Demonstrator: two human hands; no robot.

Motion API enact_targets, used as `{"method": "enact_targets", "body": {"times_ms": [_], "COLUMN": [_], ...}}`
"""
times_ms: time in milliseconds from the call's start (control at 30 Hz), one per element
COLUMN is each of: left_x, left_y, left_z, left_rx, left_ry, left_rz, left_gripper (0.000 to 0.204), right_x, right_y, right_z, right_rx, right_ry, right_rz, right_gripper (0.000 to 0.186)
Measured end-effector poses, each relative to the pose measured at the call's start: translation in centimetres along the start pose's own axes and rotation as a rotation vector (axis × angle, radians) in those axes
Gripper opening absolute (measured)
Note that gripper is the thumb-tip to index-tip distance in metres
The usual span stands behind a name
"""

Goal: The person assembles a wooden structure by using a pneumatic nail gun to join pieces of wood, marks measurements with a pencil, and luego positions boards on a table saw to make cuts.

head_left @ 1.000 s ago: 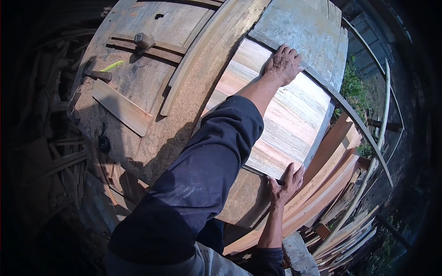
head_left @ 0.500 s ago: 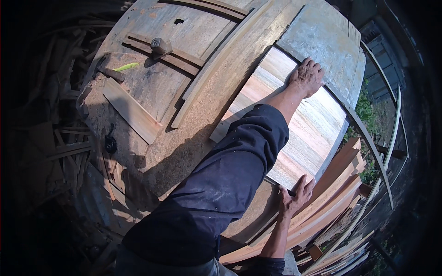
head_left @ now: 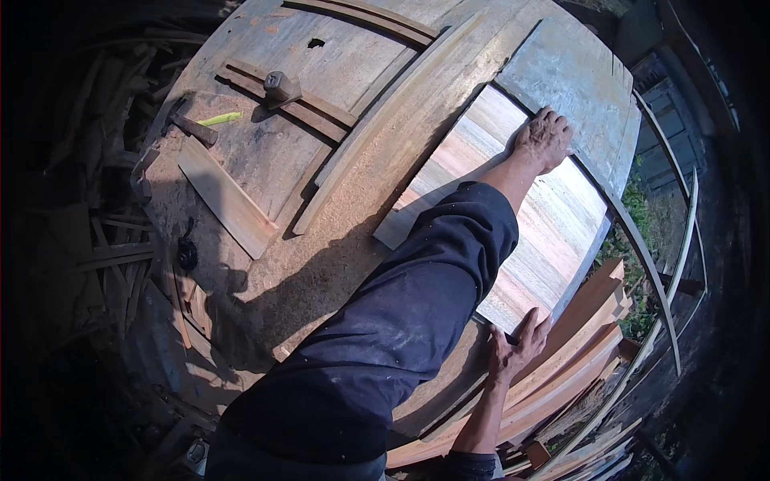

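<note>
A rectangular wooden panel [head_left: 553, 232] with pale, pink and grey stripes lies on the worktable [head_left: 321, 264]. My left hand [head_left: 545, 140] is closed at its far edge, fingers curled over where a long thin dark strip [head_left: 634, 228] runs. Just beyond the strip lies a grey metal-like sheet [head_left: 573, 68]. At the panel's near right corner my right hand [head_left: 520, 345] grips the edge, its thumb on the left and its fingers on the right. My left sleeve crosses over the panel and hides part of it.
On the table's left are a hammer [head_left: 192, 128], a loose board [head_left: 228, 196], a black coiled item [head_left: 187, 252] and a block on a wooden marking gauge [head_left: 282, 90]. A long curved batten [head_left: 377, 120] crosses the middle. Stacked planks [head_left: 553, 369] stand by my right arm.
The whole view has shifted and turned slightly. Both hands keep their places on the panel, and nothing has been taken up or let go.
</note>
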State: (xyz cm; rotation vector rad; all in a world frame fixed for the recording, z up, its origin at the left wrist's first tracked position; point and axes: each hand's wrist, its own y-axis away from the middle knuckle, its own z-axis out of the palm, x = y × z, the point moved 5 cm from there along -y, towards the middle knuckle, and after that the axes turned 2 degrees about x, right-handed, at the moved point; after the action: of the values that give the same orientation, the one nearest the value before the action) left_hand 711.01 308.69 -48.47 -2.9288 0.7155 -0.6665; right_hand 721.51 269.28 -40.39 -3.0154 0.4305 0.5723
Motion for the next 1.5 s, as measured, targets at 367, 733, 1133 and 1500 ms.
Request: {"method": "enact_targets", "body": {"times_ms": [367, 733, 1133, 1500], "left_x": [-0.1, -1.1, -1.8, -2.1], "left_y": [-1.5, -3.5, -5.6, -7.1], "left_z": [1.0, 2.7, 2.9, 4.0], "left_rx": [-0.001, -0.072, -0.073, -0.068], "left_ry": [-0.034, -0.028, -0.015, -0.041], "left_rz": [0.021, 0.008, -0.013, 0.009], "left_gripper": [0.045, 0.047, 0.046, 0.046], "right_x": [0.6, 0.7, 1.1, 0.4], "right_y": [-1.7, -4.6, -7.0, -8.8], "right_z": [0.8, 1.2, 1.7, 1.6], "right_rx": [-0.018, -0.046, -0.031, -0.009], "right_ry": [0.021, 0.027, 0.026, 0.038], "right_rz": [0.031, 0.058, 0.008, -0.007], "right_gripper": [0.098, 0.097, 0.096, 0.094]}}
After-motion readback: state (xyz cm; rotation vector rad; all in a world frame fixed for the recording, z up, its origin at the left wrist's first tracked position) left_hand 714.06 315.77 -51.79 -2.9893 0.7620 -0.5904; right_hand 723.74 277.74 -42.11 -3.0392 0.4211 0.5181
